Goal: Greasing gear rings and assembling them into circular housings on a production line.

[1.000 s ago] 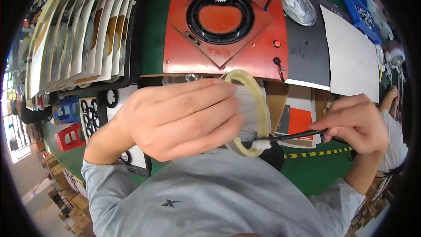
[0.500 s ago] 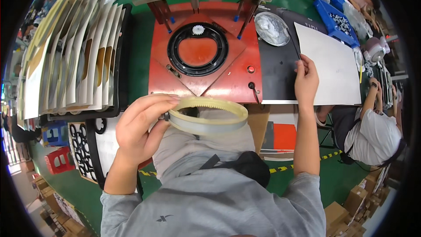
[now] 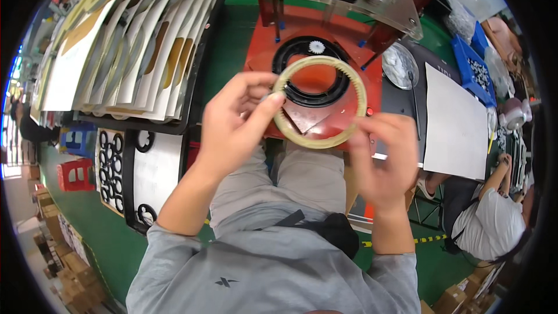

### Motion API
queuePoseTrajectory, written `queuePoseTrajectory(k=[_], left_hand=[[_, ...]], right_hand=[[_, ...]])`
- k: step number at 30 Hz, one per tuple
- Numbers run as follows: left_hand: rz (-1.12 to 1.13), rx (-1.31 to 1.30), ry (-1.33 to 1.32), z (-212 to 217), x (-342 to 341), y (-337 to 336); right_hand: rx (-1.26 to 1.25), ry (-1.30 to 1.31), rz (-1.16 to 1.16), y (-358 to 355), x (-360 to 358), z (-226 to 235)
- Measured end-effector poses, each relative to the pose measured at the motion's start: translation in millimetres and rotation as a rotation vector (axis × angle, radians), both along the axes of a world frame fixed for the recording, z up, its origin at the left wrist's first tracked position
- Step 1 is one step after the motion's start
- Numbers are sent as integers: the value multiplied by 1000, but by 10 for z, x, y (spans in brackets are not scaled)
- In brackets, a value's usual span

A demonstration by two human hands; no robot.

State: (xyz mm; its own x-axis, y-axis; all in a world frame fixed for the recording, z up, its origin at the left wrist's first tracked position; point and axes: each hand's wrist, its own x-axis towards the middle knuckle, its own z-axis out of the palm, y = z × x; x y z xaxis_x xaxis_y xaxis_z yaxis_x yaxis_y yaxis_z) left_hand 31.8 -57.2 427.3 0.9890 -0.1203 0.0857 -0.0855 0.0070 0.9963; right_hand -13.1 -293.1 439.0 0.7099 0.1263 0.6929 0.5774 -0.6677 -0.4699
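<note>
Roughly face-on to the head view, a pale yellow ring (image 3: 361, 96), toothed along its inner edge, is held up before the near edge of the red base plate (image 3: 256, 53). Round, so no long axis; flat face turned upward. Left hand (image 3: 239, 117) pinches the left rim, thumb against fingers. Right hand (image 3: 386, 154) blurred, fingertips at the lower right rim; grasping or merely touching, cannot tell. Beyond, partly covered by it, a black ring (image 3: 280, 58) lies on the plate, white gear (image 3: 317, 47) at its far side.
</note>
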Motion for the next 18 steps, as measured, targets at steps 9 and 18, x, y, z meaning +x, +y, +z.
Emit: queuePoseTrajectory(k=[9,18], left_hand=[[146,-62,14,-94,272,-356],[232,321,-181,-180,456,-253]], right_hand=[[-241,113,31,436,487,70],[-270,356,150,221,877,255]])
